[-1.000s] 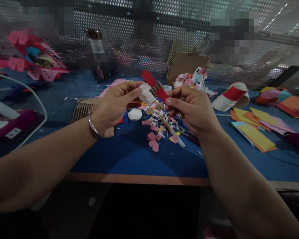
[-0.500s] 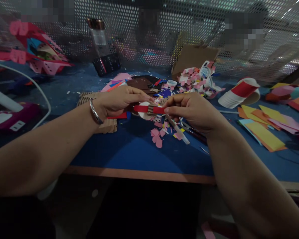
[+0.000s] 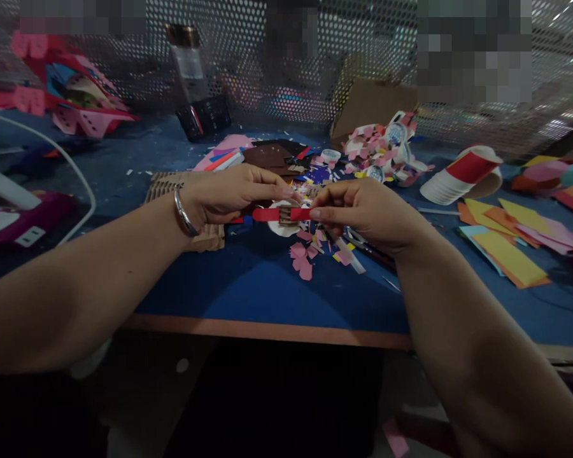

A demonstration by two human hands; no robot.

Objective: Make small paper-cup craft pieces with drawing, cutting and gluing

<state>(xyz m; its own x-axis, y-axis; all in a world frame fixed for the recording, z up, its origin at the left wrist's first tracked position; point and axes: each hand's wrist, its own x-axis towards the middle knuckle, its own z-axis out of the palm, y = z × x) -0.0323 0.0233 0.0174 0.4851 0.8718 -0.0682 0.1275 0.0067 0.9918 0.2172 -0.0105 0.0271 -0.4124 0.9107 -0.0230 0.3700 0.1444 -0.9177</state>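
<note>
A red paper strip (image 3: 266, 215) is stretched level between my two hands, with a small piece of corrugated cardboard (image 3: 285, 215) at its middle. My left hand (image 3: 243, 189), with a silver bangle at the wrist, is closed around the left side of this piece, thumb and forefinger meeting above the strip. The right end of the strip is pinched between the thumb and fingers of my right hand (image 3: 351, 205). Just behind and below the strip shows a white paper disc (image 3: 286, 229); whether it is joined to the strip I cannot tell.
Pink paper scraps (image 3: 302, 259) and a translucent stick (image 3: 352, 256) lie below my hands. Corrugated cardboard (image 3: 207, 238) sits left. Coloured papers (image 3: 509, 254) and a red-and-white paper cup (image 3: 461, 175) are right. Behind stand a bottle (image 3: 186, 60) and a scrap pile (image 3: 379, 149). A purple-and-white device (image 3: 28, 219) is far left.
The strip and its cardboard piece have shifted slightly left and down between my hands. More of the white disc shows below the strip. Both hands keep their grip.
</note>
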